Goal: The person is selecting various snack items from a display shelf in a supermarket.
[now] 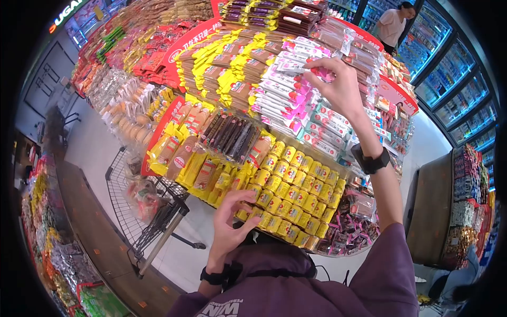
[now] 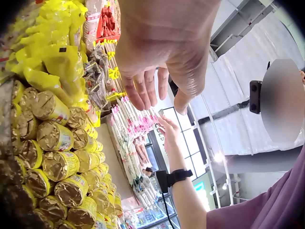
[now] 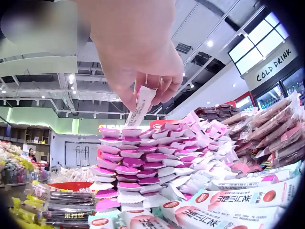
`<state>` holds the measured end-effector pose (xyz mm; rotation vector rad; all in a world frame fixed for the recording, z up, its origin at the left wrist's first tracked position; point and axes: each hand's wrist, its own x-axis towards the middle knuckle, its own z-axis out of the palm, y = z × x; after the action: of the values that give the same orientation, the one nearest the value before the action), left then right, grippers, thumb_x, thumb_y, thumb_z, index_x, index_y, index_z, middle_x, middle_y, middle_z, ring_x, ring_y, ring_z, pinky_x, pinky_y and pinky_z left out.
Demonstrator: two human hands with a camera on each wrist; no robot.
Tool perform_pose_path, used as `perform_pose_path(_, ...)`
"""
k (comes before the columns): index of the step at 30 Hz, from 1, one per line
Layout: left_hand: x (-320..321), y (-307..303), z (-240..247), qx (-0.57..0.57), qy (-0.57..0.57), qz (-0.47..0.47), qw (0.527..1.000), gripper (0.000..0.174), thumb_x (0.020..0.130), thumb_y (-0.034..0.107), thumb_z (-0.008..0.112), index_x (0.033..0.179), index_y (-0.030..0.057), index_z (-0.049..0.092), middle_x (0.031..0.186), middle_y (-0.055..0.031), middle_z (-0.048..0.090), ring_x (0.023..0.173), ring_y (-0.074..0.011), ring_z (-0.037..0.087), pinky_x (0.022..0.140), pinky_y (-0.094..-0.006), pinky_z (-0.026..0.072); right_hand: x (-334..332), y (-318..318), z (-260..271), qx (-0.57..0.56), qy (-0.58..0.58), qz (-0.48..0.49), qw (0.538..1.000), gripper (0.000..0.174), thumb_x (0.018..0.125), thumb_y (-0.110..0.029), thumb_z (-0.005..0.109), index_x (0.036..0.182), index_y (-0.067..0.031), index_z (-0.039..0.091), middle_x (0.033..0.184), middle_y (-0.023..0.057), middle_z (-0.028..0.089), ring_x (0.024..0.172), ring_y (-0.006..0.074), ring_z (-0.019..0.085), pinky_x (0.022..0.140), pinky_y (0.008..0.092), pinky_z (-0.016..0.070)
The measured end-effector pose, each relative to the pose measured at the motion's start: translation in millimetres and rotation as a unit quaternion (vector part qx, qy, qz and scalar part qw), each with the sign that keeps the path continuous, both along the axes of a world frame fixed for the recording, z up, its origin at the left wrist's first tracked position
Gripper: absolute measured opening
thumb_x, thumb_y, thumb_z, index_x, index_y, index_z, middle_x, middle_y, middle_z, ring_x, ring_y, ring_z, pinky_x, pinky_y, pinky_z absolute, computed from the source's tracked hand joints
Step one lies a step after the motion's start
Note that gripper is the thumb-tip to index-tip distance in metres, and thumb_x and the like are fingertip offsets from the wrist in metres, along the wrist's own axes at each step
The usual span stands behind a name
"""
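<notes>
My right hand (image 1: 340, 87) is raised over a neat stack of white-and-pink snack packets (image 1: 285, 95). Between thumb and fingers it pinches one slim wrapped snack packet (image 3: 142, 106), which tilts just above the top row in the right wrist view. My left hand (image 1: 229, 224) hovers at the near edge of the display, its fingers loosely bent and nothing in them. Beside it lie rows of yellow-wrapped cylinders (image 1: 288, 195) with foil ends, seen close up in the left wrist view.
Yellow packets (image 1: 227, 68) and dark sticks in a clear tray (image 1: 229, 134) fill the display's left side. A shopping cart (image 1: 142, 201) stands at the left on the floor. Drink coolers (image 1: 449, 74) line the right, with another person (image 1: 393, 26) nearby.
</notes>
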<state>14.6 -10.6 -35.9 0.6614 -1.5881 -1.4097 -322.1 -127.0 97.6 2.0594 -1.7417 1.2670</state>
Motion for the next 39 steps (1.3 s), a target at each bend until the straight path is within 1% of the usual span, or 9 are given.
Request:
perform_pose_path(4,6,4,0,0.015,0.001,0.03,0.999,0.05,0.079,-0.005,0.078,0.125,0.002,0.061,0.129,-0.0121,0.059,0.108,-0.0184,0.061,0.085,-0.0295,0.0522,-1,-23,-7,0.027,0.016,-0.006,1.0,0.015,0.083,-0.018,0.074,0.093,-0.007,0.076,0.089,0.0109,0.073,0.088,0.0276,0.063,0.085,0.0403,0.0514)
perform_pose_path(7,9,2,-2,0.013,-0.008,0.03,0.999,0.048,0.083,0.007,0.079,0.126,0.0018,0.06,0.13,-0.0122,0.058,0.11,-0.0193,0.061,0.086,-0.0318,0.051,-8,-32,-18,0.009,0.072,0.004,0.997,0.012,0.082,-0.016,0.073,0.09,-0.0074,0.076,0.086,0.0103,0.069,0.094,0.0294,0.059,0.087,0.0414,0.0493)
perform_pose_path(11,11,-1,2,0.007,-0.012,0.034,0.999,0.044,0.083,0.006,0.079,0.124,0.0012,0.061,0.129,-0.0131,0.058,0.109,-0.0185,0.061,0.087,-0.0316,0.0511,-7,-31,-18,0.01,0.096,-0.017,0.995,0.011,0.082,-0.015,0.073,0.089,-0.008,0.076,0.086,0.0113,0.066,0.091,0.0302,0.057,0.088,0.0424,0.0483)
perform_pose_path(18,22,-14,5,0.017,-0.008,0.025,1.0,0.036,0.084,0.001,0.076,0.118,-0.001,0.064,0.121,-0.0126,0.062,0.104,-0.0176,0.063,0.087,-0.031,0.0513,2,-28,2,0.003,0.158,0.001,0.987,0.014,0.086,-0.019,0.07,0.087,-0.0051,0.074,0.087,0.0125,0.067,0.093,0.0321,0.06,0.086,0.0447,0.0495)
perform_pose_path(19,23,-18,5,0.018,-0.006,0.02,1.0,0.035,0.084,0.001,0.076,0.117,-0.0012,0.064,0.119,-0.0123,0.063,0.103,-0.0174,0.063,0.087,-0.0309,0.0514,4,-28,10,0.056,0.172,-0.011,0.983,0.018,0.088,-0.022,0.07,0.092,-0.0045,0.073,0.093,0.0138,0.069,0.095,0.0331,0.062,0.088,0.046,0.0503)
perform_pose_path(26,50,-48,14,0.005,-0.015,0.015,1.0,0.027,0.082,-0.003,0.076,0.108,-0.0004,0.069,0.103,-0.0089,0.071,0.089,-0.0155,0.067,0.082,-0.0281,0.0526,18,-92,34,0.105,0.259,0.046,0.959,0.031,0.088,-0.027,0.07,0.106,-0.0025,0.067,0.097,0.0182,0.071,0.099,0.0377,0.066,0.086,0.0457,0.0529)
perform_pose_path(30,72,-61,24,-0.001,-0.023,-0.006,1.0,0.028,0.082,-0.004,0.076,0.108,-0.0008,0.068,0.101,-0.0091,0.071,0.09,-0.016,0.067,0.084,-0.0295,0.0522,31,-142,41,0.248,0.299,-0.011,0.921,0.036,0.086,-0.033,0.074,0.099,-0.0007,0.068,0.091,0.0192,0.073,0.086,0.0367,0.07,0.078,0.0427,0.0555)
perform_pose_path(31,76,-64,24,-0.002,-0.023,-0.013,1.0,0.028,0.082,-0.004,0.075,0.109,-0.0013,0.068,0.101,-0.009,0.071,0.091,-0.0163,0.066,0.086,-0.0302,0.0519,32,-152,41,0.282,0.292,0.0,0.914,0.042,0.081,-0.036,0.078,0.096,0.0011,0.066,0.085,0.018,0.073,0.081,0.036,0.071,0.075,0.0423,0.0563)
perform_pose_path(39,114,-83,21,0.008,-0.029,-0.008,1.0,0.028,0.079,-0.005,0.075,0.107,-0.0012,0.069,0.097,-0.0087,0.071,0.088,-0.0164,0.067,0.084,-0.0302,0.052,16,-187,28,0.332,0.253,0.054,0.907,0.039,0.071,-0.026,0.081,0.098,-0.0016,0.067,0.089,0.0161,0.074,0.082,0.0301,0.072,0.075,0.0396,0.0565)
